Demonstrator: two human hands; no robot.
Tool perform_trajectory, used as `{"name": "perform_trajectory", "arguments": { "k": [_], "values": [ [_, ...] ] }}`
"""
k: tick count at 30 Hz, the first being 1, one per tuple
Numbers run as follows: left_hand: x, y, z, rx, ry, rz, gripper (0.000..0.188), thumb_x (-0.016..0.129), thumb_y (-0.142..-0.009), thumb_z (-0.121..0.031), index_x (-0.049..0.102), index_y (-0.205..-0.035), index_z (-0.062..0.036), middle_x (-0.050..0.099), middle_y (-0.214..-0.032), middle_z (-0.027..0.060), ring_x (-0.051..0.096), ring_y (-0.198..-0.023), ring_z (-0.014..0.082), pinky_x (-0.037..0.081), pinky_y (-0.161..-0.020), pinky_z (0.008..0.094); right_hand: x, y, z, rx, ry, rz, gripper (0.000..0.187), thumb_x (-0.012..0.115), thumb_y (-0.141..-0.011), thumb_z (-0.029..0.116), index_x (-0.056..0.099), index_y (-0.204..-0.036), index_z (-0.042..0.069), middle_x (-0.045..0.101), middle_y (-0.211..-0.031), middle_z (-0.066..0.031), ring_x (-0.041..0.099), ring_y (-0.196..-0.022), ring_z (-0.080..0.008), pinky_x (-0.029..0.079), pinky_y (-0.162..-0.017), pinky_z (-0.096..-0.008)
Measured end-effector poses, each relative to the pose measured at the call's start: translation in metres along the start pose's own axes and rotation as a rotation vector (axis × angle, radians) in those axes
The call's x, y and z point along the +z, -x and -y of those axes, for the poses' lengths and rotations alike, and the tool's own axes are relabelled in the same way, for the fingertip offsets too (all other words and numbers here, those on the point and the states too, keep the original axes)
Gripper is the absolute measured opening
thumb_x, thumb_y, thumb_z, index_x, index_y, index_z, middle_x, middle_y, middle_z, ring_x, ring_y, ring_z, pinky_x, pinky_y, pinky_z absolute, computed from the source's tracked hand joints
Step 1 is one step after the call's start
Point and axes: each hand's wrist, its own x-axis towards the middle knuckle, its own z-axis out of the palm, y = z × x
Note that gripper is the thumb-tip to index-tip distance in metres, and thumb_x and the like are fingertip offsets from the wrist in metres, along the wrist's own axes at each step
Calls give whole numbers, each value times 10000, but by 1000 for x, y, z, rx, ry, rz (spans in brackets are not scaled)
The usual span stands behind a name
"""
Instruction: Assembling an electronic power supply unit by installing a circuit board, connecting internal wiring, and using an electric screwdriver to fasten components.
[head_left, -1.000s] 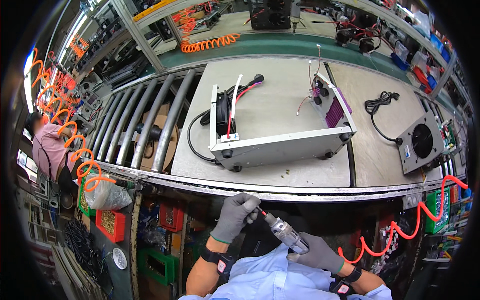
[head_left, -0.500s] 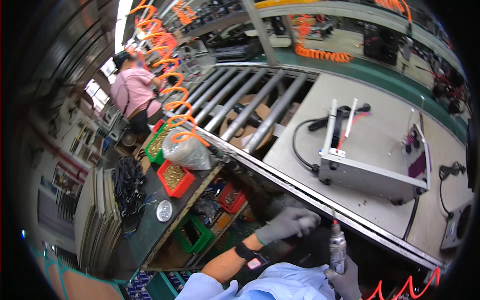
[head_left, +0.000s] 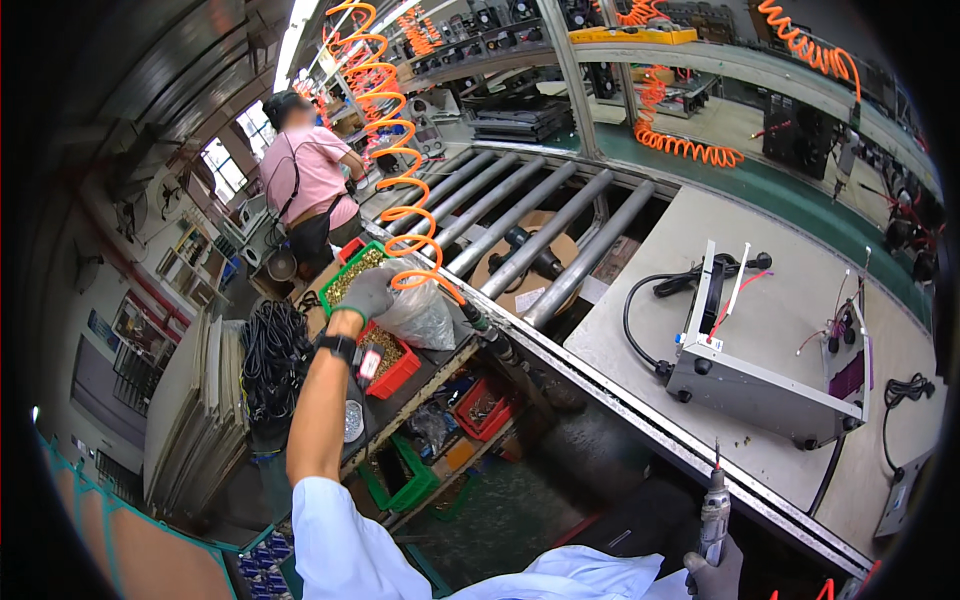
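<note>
My left hand (head_left: 364,294), in a grey glove, reaches to the near end of a green bin (head_left: 325,293) filled with small brass-coloured screws (head_left: 356,272). Its fingers are too hidden to show whether they hold anything. Beside that hand lies a clear plastic bag (head_left: 422,318), and just below is a red bin (head_left: 397,376) of similar screws. At the lower right my gloved right hand (head_left: 716,574) is closed around a power screwdriver (head_left: 714,520), its bit pointing up. On the workbench beyond stands an open grey metal case (head_left: 760,393) with a black cable attached.
Metal rollers (head_left: 545,245) run left of the bench surface (head_left: 620,335). An orange coiled hose (head_left: 400,180) hangs near the bins. Black cables (head_left: 275,350) and stacked boards (head_left: 200,410) are at the left. A co-worker in pink (head_left: 305,175) stands farther back.
My left hand has moved from in front of me up and left to the green screw bin. The right hand still holds the screwdriver. The view has shifted to the left.
</note>
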Motion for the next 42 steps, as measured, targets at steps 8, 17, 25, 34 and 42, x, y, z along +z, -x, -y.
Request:
{"name": "perform_trajectory", "arguments": {
  "k": [8, 17, 25, 34, 42],
  "values": [
    [11, -21, 8, 57, 34, 226, 413, 591, -814, -113, 650, -1221, -142, 668, -1170, 199, 625, -1095, 404, 512, -934, 458, 6, 7, -1, -2, -8, 42, 273, 751, -819, 182, 578, -980, 45, 521, -658, 28, 492, -494, -67, 390, -443, -243],
    [10, -13, 24, -121, 264, 132, 243, 680, -823, -149, 721, -1023, -18, 719, -856, 187, 711, -755, 279, 561, -704, 398, -3, 7, -3, -25, -40, 24, 257, 743, -821, 173, 580, -970, 42, 523, -666, 24, 494, -509, -72, 392, -465, -244],
    [7, 1, 36, -340, 735, 58, 213, 637, -936, -131, 704, -1078, 13, 716, -822, 83, 674, -612, 133, 533, -534, 271, -5, -3, -13, -44, -32, -14, 279, 745, -822, 189, 587, -990, 32, 523, -656, 14, 486, -502, -78, 391, -457, -253],
    [10, 10, 28, -343, 886, 17, 207, 643, -937, -119, 687, -1059, 42, 709, -816, 94, 672, -612, 135, 522, -531, 254, -6, -3, -17, -59, -29, 5, 272, 750, -827, 207, 576, -969, 53, 508, -651, 20, 486, -508, -73, 390, -465, -245],
    [22, 12, 33, -359, 923, -37, 224, 628, -920, -38, 679, -1121, 45, 716, -847, 105, 678, -633, 134, 524, -537, 241, -6, -10, -26, 3, -140, -3, 332, 692, -711, 120, 523, -981, 23, 496, -651, -18, 497, -433, -105, 403, -375, -256]
  ]
}}
